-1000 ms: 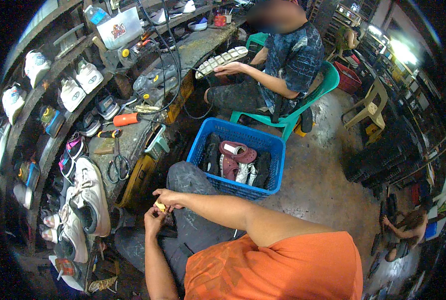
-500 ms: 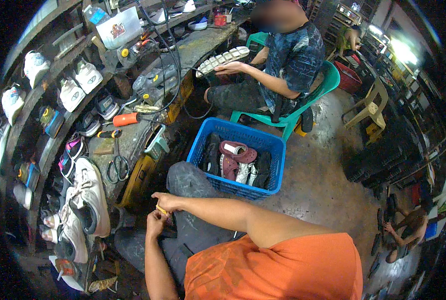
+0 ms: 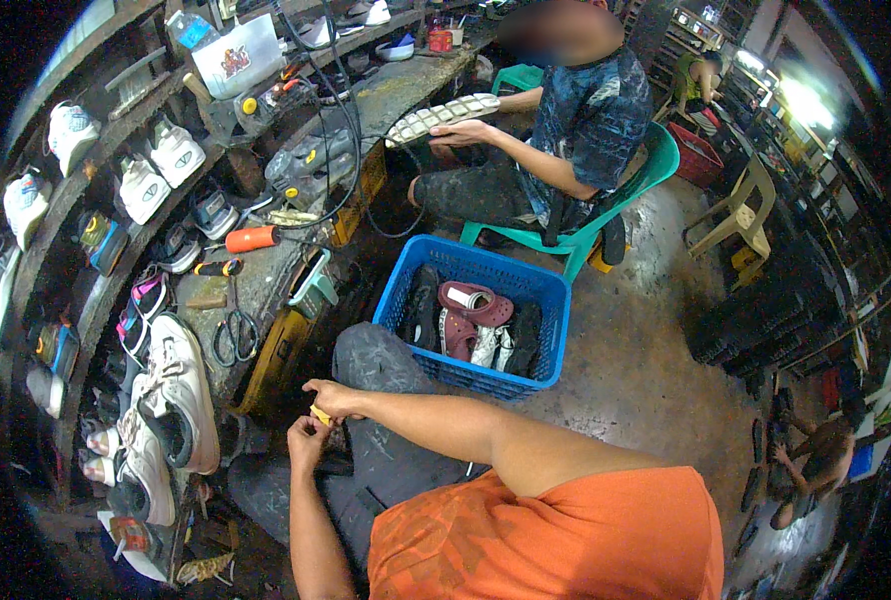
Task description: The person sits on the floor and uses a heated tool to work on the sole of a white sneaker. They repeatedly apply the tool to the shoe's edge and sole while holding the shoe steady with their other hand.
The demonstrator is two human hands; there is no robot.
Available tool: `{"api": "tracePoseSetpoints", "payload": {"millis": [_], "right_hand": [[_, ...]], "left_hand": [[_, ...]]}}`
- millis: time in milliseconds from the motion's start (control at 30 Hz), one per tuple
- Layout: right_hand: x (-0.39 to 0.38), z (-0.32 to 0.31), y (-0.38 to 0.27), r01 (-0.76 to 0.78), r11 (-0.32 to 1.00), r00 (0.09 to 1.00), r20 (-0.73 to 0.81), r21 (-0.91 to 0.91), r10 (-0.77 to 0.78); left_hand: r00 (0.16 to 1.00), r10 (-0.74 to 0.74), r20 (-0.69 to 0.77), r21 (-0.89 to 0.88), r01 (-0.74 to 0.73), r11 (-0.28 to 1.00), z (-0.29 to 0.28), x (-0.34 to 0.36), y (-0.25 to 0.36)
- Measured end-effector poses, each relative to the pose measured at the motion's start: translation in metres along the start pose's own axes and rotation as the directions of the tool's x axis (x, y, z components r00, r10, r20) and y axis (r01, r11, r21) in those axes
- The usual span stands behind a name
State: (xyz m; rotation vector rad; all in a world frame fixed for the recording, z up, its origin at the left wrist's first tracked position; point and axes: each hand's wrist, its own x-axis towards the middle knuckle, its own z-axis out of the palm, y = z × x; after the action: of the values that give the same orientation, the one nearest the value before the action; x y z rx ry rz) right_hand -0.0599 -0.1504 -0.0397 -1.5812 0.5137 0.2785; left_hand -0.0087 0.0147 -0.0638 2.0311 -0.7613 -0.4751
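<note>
My left hand and my right hand meet above my lap, beside the bench edge. Between them is a small yellow piece, too small to make out its kind. The left hand's fingers pinch it from below. My right hand is closed above it, its index finger pointing toward the bench; whether it grips the piece too is hard to see. Nearest on the left stands a pair of white sneakers. Black-handled scissors lie on the workbench just beyond.
A blue plastic basket holds maroon clogs and other shoes. Behind it, a co-worker on a green chair holds a white shoe sole. On the bench lies an orange-handled tool; shelves of shoes line the left.
My left hand has shifted slightly left and up, and the yellow piece shows a broader face. The co-worker has tilted the sole and moved it slightly left.
</note>
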Motion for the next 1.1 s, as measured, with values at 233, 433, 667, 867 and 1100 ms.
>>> {"api": "tracePoseSetpoints", "payload": {"millis": [233, 433, 667, 867, 1100], "right_hand": [[-0.002, -0.001, 0.000, 0.005, 1.000, 1.000, 0.031, -0.007, -0.005], [0.002, 0.003, 0.008, 0.069, 0.996, 0.998, -0.004, -0.053, -0.069], [0.000, 0.001, 0.004, 0.039, 0.993, 0.999, 0.000, -0.108, -0.039], [-0.005, 0.001, -0.002, 0.046, 0.987, 0.999, -0.017, -0.152, -0.049], [0.000, 0.003, 0.003, 0.065, 0.985, 0.997, -0.030, -0.157, -0.071]], "left_hand": [[0.996, -0.029, 0.081, -0.087, 0.036, 0.996, 0.001, 0.001, -0.011], [0.989, -0.020, 0.143, -0.121, 0.038, 0.992, 0.002, -0.001, -0.010], [0.987, -0.062, 0.150, -0.067, 0.072, 0.995, 0.002, 0.000, -0.011], [0.988, -0.053, 0.146, -0.029, 0.058, 0.998, 0.003, 0.001, -0.011], [0.982, -0.097, 0.162, -0.055, 0.108, 0.993, 0.003, -0.001, -0.009]]}}
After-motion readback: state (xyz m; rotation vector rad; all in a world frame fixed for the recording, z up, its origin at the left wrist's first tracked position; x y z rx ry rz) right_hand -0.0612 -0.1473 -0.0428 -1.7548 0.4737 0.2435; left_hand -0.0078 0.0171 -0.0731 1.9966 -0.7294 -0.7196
